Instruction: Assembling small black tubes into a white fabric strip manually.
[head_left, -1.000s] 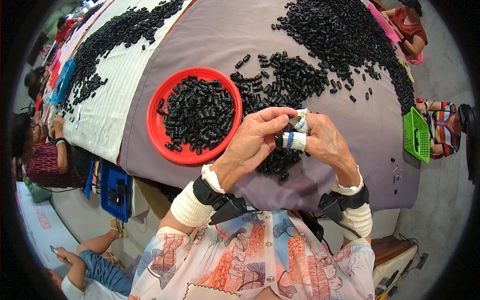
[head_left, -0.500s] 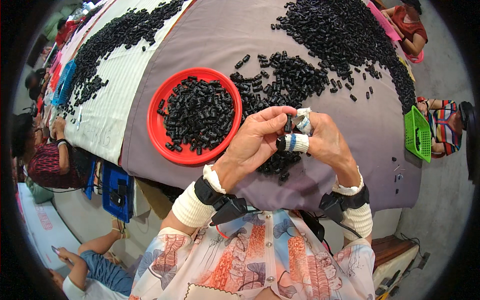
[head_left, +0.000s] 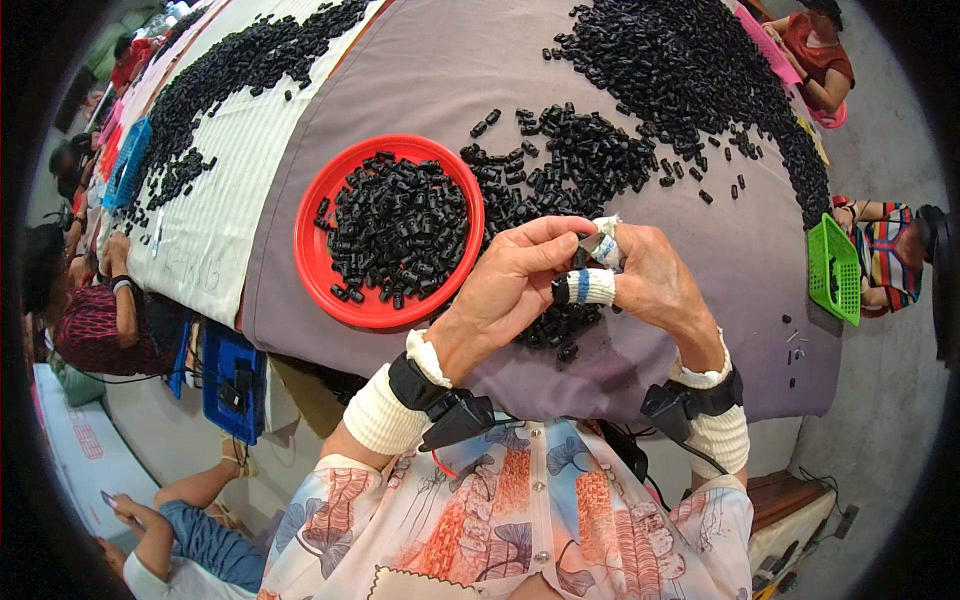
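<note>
Fingers around half-hidden black piece, grey blade indistinct

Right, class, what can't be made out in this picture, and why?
All in the head view:
Black part: mostly covered by fingers of the left grip.
Grey tool: its far end, hidden by the right grip.
Red tray: its middle, buried under black pieces.
Green basket: contents too small to identify.
</note>
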